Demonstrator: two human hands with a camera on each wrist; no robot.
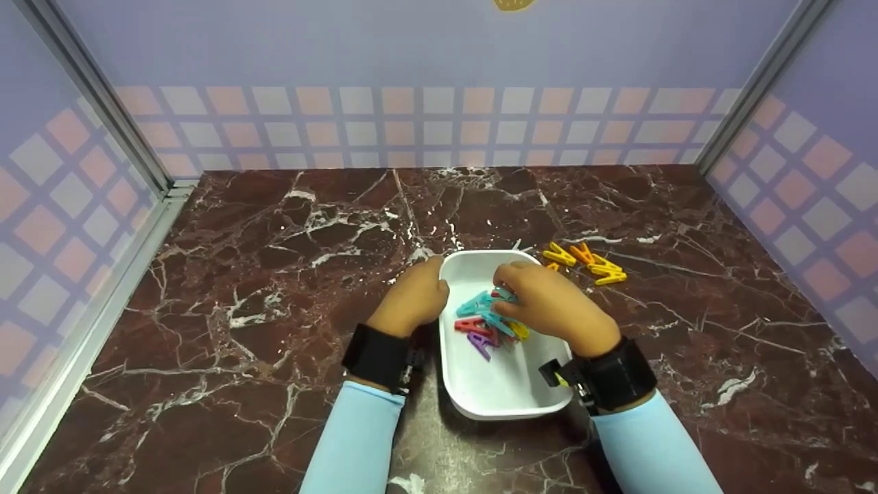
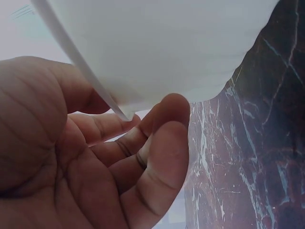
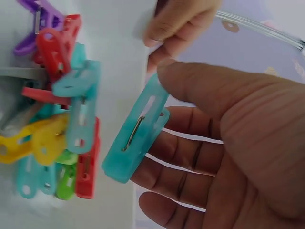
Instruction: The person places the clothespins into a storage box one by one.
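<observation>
1. Nearest is the rounded near end of the white tub (image 1: pixel 490 387); the tabletop (image 1: pixel 226 384) spreads widely on both sides.
2. Over the tub, the right hand (image 1: pixel 549 302) pinches a teal clip (image 3: pixel 136 136) beside the mixed clips (image 1: pixel 495 321).
3. The left hand (image 1: pixel 413 295) grips the left rim, blocking that stretch.
4. Yellow and orange clips (image 1: pixel 582 254) lie beyond the far right corner.
5. A checked wall (image 1: pixel 425 62) bounds the back.

Our left forearm (image 1: pixel 353 439) and right forearm (image 1: pixel 655 442) angle up from the bottom edge. Near the centre of the head view, our left hand (image 1: pixel 411 295) curls its fingers (image 2: pixel 167 157); right of it, our right hand (image 1: pixel 552 302) pinches, thumb (image 3: pixel 195 86) opposite bent fingers.
</observation>
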